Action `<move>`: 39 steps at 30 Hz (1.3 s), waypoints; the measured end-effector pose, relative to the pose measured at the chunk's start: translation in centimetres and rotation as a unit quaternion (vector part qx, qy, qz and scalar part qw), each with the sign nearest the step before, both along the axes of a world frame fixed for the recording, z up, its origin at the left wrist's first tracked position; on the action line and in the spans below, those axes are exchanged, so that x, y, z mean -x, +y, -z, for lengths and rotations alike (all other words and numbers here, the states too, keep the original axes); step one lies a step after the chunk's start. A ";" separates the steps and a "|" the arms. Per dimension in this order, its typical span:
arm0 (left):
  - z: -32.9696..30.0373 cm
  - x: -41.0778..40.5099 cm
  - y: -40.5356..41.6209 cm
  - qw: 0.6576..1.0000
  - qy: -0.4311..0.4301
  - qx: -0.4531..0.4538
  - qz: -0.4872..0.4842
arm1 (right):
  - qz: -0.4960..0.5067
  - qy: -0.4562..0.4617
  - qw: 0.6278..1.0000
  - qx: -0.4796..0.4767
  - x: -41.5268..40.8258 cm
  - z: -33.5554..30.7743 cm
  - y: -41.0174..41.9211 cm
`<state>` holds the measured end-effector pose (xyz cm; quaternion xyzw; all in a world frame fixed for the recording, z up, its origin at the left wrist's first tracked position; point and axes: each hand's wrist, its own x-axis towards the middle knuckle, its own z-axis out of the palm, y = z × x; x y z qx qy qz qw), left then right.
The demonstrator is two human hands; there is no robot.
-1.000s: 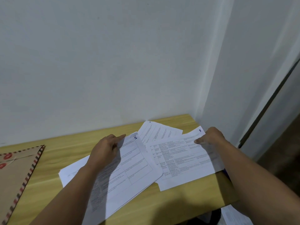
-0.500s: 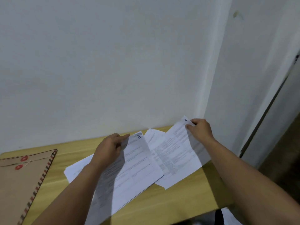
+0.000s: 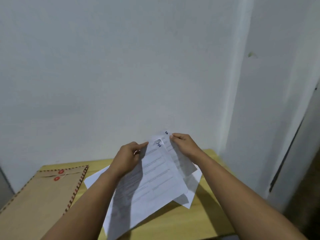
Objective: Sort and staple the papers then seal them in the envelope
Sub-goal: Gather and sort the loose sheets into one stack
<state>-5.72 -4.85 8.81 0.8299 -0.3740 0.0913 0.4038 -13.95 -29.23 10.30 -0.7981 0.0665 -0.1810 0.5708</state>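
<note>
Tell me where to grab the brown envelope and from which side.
Take the brown envelope by its striped right edge, coming from the right. It lies flat on the table, that edge is bare wood-side and clear of the papers, and it avoids the string-tied flap at the far end.

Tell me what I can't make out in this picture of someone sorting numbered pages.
- Printed text on the page marked 1: too small and blurred in the head view.
- Page marked 5: mostly covered by page 1 and the right hand.
- Loose sheets on the table: their numbers are hidden under the left hand.
- Envelope: cut off by the left edge.
- No stapler is in view.
</note>
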 end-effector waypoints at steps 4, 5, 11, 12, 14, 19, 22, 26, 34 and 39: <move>-0.6 0.4 1.0 1.000 0.007 0.000 -0.026 | -0.048 0.018 0.996 -0.072 0.2 0.7 3.0; -0.6 0.5 1.3 0.999 0.011 -0.001 -0.034 | -0.056 0.022 0.994 -0.088 0.3 0.8 3.7; -0.6 1.0 2.3 0.997 0.034 0.001 -0.075 | -0.084 0.029 0.989 -0.117 0.7 1.0 6.2; -0.6 1.0 2.4 0.996 0.033 -0.001 -0.082 | -0.089 0.024 0.990 -0.108 0.7 1.0 6.5; -0.5 1.1 2.6 0.995 0.039 0.011 -0.090 | -0.090 0.018 0.992 -0.087 0.8 1.1 6.9; -0.5 1.1 3.3 0.994 0.048 0.030 -0.089 | -0.078 0.044 0.996 -0.024 0.4 1.2 7.2; -0.6 1.2 3.5 0.994 0.044 0.025 -0.094 | -0.083 0.049 0.995 -0.020 0.3 0.9 7.4; -0.6 1.3 3.7 0.994 0.042 0.016 -0.097 | -0.094 0.050 0.994 -0.025 0.2 1.0 7.3; -1.5 1.0 5.1 0.997 0.053 0.000 -0.049 | -0.179 0.073 0.972 -0.131 1.0 -1.0 5.9; -2.7 -0.4 4.5 0.996 0.077 -0.007 -0.035 | -0.131 0.072 0.980 -0.134 -0.1 -0.9 4.9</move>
